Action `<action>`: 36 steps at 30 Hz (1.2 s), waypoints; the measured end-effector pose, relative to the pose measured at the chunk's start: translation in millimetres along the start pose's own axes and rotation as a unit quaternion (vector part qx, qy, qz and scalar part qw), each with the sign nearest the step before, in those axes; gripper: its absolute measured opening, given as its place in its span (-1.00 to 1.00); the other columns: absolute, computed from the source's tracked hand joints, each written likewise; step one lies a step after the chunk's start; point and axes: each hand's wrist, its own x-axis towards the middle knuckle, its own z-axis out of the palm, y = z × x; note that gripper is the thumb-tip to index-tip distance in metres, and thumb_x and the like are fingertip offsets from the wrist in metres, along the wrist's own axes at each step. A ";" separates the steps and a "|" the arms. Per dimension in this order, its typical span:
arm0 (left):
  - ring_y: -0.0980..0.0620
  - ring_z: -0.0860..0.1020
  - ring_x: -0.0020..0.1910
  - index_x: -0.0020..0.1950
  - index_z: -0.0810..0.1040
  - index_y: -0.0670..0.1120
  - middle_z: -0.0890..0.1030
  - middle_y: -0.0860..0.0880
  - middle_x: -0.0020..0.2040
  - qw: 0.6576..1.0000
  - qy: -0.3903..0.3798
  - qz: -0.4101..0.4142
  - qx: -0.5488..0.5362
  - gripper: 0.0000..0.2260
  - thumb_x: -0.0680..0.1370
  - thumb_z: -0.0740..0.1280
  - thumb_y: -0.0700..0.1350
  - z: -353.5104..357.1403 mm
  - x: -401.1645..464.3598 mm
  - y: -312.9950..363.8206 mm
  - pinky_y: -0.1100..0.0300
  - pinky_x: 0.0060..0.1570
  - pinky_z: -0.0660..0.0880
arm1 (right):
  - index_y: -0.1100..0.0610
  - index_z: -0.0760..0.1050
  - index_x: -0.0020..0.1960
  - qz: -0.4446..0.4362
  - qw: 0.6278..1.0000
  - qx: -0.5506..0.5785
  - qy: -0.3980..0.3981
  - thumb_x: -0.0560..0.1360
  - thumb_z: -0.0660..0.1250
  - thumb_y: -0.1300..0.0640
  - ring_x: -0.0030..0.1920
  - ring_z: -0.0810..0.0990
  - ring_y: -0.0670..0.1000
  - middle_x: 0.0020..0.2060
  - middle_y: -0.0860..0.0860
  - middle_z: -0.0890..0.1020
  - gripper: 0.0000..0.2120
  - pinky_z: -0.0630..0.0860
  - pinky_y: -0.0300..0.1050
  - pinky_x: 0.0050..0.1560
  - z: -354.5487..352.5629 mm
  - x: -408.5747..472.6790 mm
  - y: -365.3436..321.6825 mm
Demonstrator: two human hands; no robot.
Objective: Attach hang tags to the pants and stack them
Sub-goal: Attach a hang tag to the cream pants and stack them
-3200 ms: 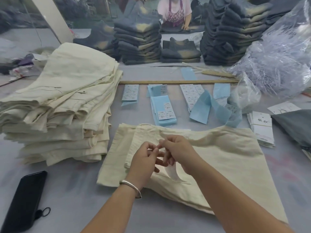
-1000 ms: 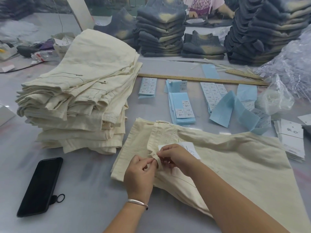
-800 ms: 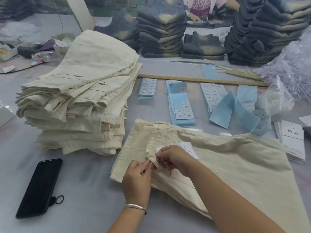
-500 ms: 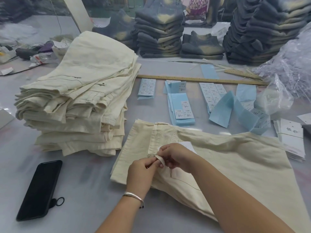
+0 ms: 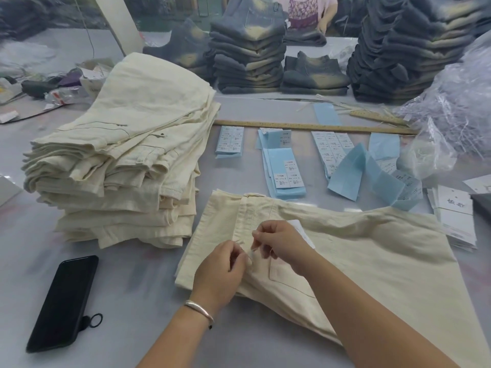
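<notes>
A folded pair of cream pants (image 5: pixel 358 251) lies flat on the grey table in front of me. Both hands meet at its waistband near a belt loop. My left hand (image 5: pixel 221 273) pinches something small there, its fingers curled. My right hand (image 5: pixel 279 241) pinches the thin fastener of a white hang tag (image 5: pixel 301 229), which peeks out from behind its knuckles. A tall stack of folded cream pants (image 5: pixel 127 160) stands to the left.
A black phone (image 5: pixel 63 301) lies at the near left. Blue sticker sheets (image 5: pixel 285 166) and a wooden ruler (image 5: pixel 305 126) lie beyond the pants. White hang tags (image 5: pixel 455 216) are piled at right, beside a plastic bag (image 5: pixel 451 102). Dark jeans stacks (image 5: pixel 249 49) line the back.
The hang tag has gone from hanging below my hands to lying on the waistband under my right hand. Both hands have stayed pinched together at the belt loop.
</notes>
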 end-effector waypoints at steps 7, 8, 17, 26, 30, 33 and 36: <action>0.08 0.34 -0.43 -0.27 0.51 -0.24 0.54 -0.04 -0.38 0.938 0.045 -0.126 -0.319 -0.83 0.53 0.28 -0.29 -19.4 1.0 0.6 0.33 -0.52 0.23 | 0.25 0.57 -0.33 -0.049 0.993 -0.009 0.111 0.45 0.43 0.15 -0.44 0.47 -0.05 -0.40 0.08 0.61 -0.76 0.36 -0.24 -0.38 -12.2 -5.4 3.9; 0.07 0.35 -0.43 -0.25 0.53 -0.26 0.58 -0.06 -0.34 0.927 0.044 -0.128 -0.351 -0.84 0.53 0.28 -0.30 -19.8 2.3 4.0 0.32 -0.54 0.19 | 0.31 0.55 -0.31 -0.047 0.992 0.048 0.111 0.44 0.43 0.19 -0.43 0.45 -0.03 -0.40 0.10 0.60 -0.77 0.34 -0.23 -0.39 -11.3 -5.5 4.1; 0.09 0.48 -0.49 -0.26 0.51 -0.21 0.58 -0.16 -0.38 0.889 0.008 -0.123 -0.441 -0.85 0.49 0.39 -0.32 -13.1 13.8 24.0 0.34 -0.56 0.29 | 0.24 0.45 -0.22 0.004 0.909 0.416 0.032 0.45 0.35 0.33 -0.49 0.43 -0.06 -0.37 0.12 0.61 -0.90 0.40 -0.28 -0.46 5.3 -8.4 5.3; 0.02 0.61 -0.36 -0.10 0.62 -0.26 0.64 -0.17 -0.26 0.857 -0.020 -0.124 -0.500 -0.91 0.45 0.39 -0.41 -21.7 8.5 16.9 0.27 -0.38 0.54 | 0.25 0.58 -0.11 0.008 0.926 0.373 -0.059 0.41 0.36 0.38 -0.40 0.52 -0.01 -0.34 0.17 0.59 -0.90 0.50 -0.25 -0.35 3.8 -15.4 18.3; 0.02 0.65 -0.32 0.08 0.58 -0.17 0.67 -0.22 -0.21 0.902 0.008 -0.085 -0.424 -0.76 0.47 0.40 -0.40 -19.9 1.6 18.2 0.28 -0.38 0.52 | 0.31 0.51 0.10 -0.009 0.943 0.326 -0.062 0.45 0.36 0.39 -0.38 0.59 0.04 -0.27 0.21 0.64 -0.77 0.52 -0.22 -0.33 3.2 -18.8 19.9; 0.05 0.66 -0.30 0.04 0.63 -0.16 0.70 -0.14 -0.23 0.911 0.023 -0.092 -0.402 -0.81 0.48 0.41 -0.36 -19.6 1.1 18.0 0.31 -0.38 0.50 | 0.29 0.56 0.01 -0.008 0.950 0.307 -0.056 0.45 0.37 0.36 -0.34 0.63 0.04 -0.23 0.22 0.67 -0.86 0.53 -0.23 -0.32 3.0 -19.4 14.6; 0.06 0.62 -0.33 -0.09 0.66 -0.15 0.69 -0.09 -0.29 0.928 0.038 -0.081 -0.361 -0.89 0.49 0.41 -0.33 -21.0 0.9 15.9 0.31 -0.45 0.43 | 0.27 0.63 -0.04 -0.005 0.946 0.319 -0.060 0.45 0.38 0.35 -0.33 0.62 0.02 -0.22 0.21 0.66 -0.88 0.55 -0.23 -0.29 2.1 -20.2 9.7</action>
